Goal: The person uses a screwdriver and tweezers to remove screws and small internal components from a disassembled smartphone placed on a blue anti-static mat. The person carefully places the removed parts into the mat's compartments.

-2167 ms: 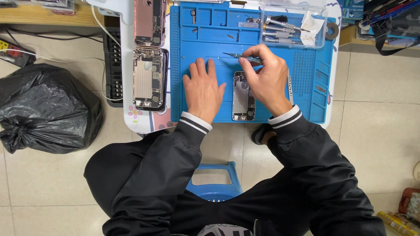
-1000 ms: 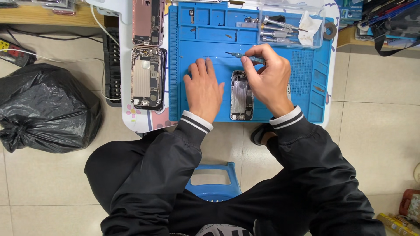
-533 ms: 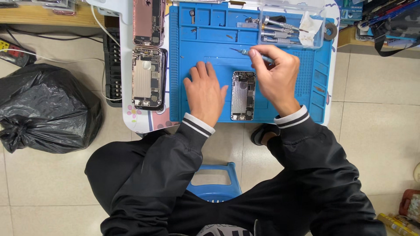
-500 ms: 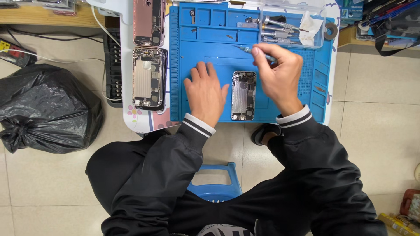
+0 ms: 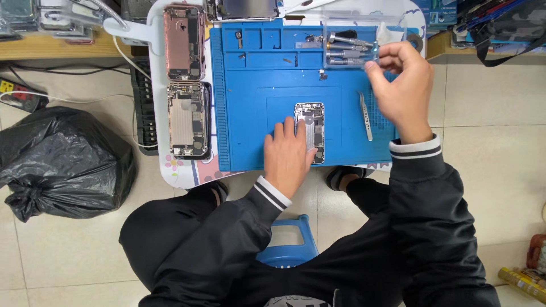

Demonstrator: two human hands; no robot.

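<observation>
My left hand [image 5: 290, 156] lies flat, open, on the opened phone [image 5: 310, 132] on the blue mat [image 5: 256, 96]. My right hand [image 5: 401, 85] pinches the clear screwdriver box [image 5: 352, 45]; tweezers [image 5: 365, 116] lie just beside.

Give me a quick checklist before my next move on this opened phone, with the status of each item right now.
1. Opened phone held steady on the blue mat: ok, left hand rests on it.
2. Tweezers set down within reach: ok, lying on the mat beside the phone.
3. Right hand at the screwdrivers: ok, in the clear tray.
4. Right hand's fingers gripping a tool: cannot tell.
5. Loose screws accounted for: cannot tell, too small.
</observation>
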